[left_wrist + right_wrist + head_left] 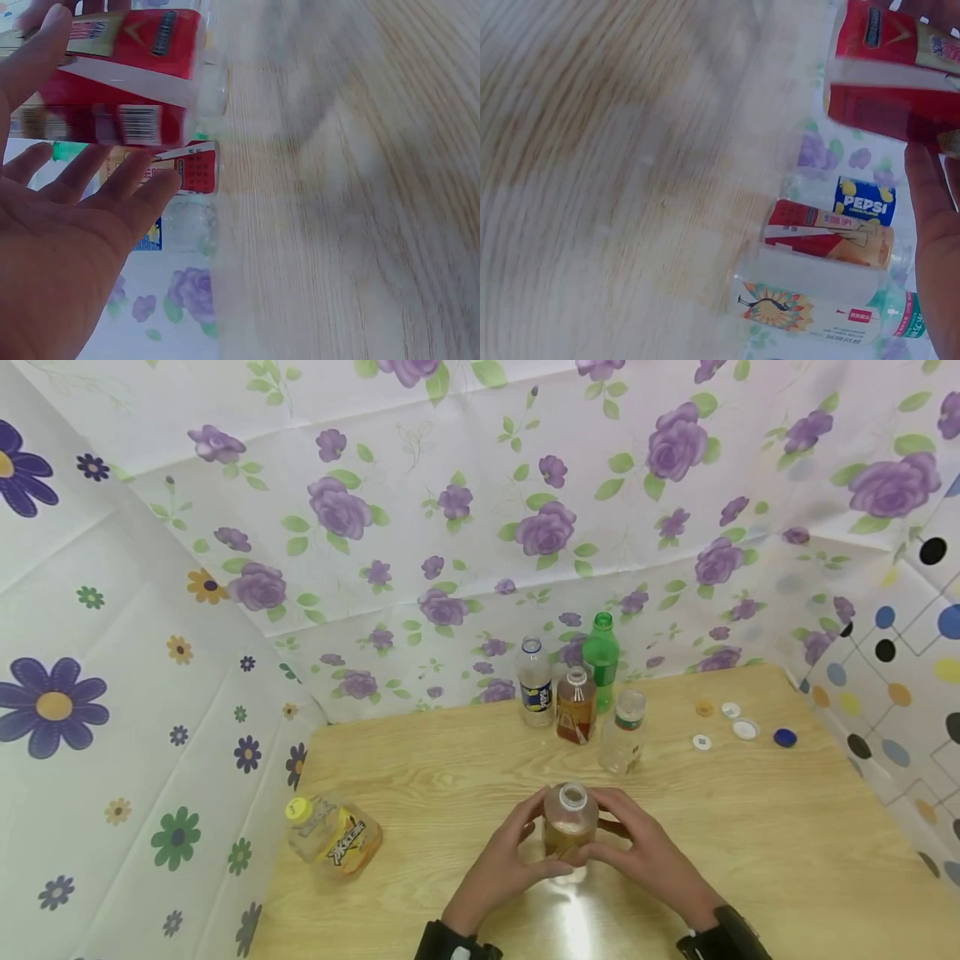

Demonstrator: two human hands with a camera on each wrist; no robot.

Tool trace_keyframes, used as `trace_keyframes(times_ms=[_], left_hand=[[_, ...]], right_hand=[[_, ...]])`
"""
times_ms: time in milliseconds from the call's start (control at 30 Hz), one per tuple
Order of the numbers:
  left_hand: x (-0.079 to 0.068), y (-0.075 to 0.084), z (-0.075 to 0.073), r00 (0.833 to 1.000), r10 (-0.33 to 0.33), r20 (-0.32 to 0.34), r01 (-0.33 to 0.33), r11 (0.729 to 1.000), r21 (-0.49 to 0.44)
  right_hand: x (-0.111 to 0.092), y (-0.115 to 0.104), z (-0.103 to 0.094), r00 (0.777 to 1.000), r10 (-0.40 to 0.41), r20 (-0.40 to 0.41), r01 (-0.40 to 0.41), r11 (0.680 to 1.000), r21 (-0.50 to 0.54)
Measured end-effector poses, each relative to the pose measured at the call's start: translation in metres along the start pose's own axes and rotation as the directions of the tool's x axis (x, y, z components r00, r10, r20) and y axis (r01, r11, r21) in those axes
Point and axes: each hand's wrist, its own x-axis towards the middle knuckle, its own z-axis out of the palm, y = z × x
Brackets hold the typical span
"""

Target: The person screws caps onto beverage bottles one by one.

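Note:
Both hands are around an uncapped clear plastic bottle (pixel 570 814) near the front middle of the wooden table. Its label, red with a white band and a beige panel, shows in the left wrist view (pixel 135 82) and the right wrist view (pixel 892 105). My left hand (pixel 510 852) holds its left side, thumb in front and fingers behind. On the right side my right hand (pixel 645 852) grips likewise, the thumbs close together. Several fingers of the left hand (pixel 67 247) look spread beside the label. I cannot tell whether the base touches the table.
At the back stand a Pepsi bottle (pixel 536 681), a green bottle (pixel 602 652), a red-labelled bottle (pixel 576 702) and a clear bottle (pixel 621 739). Several loose caps, including a blue cap (pixel 785 737), lie to the right. A yellow-capped bottle (pixel 337 839) is at the left edge.

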Motion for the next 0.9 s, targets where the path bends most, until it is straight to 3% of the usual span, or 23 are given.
trace_keyframes(times_ms=[367,500,700,900], left_hand=[[-0.002,0.0,0.007,0.998,-0.059,-0.019,0.058,0.997,-0.043],[-0.004,-0.003,0.006,0.995,-0.092,-0.044,0.089,0.995,-0.051],[-0.009,-0.011,-0.001,0.994,-0.098,-0.047,0.096,0.994,-0.046],[-0.012,-0.023,-0.003,0.997,-0.063,-0.047,0.062,0.998,-0.011]], right_hand=[[-0.003,0.001,-0.002,0.999,-0.036,0.03,0.036,0.999,0.008],[-0.005,0.006,-0.016,1.0,-0.015,-0.021,0.012,0.992,-0.125],[-0.007,0.025,-0.059,0.987,0.026,-0.16,-0.081,0.936,-0.344],[-0.018,0.035,-0.098,0.938,0.206,-0.279,-0.301,0.883,-0.36]])
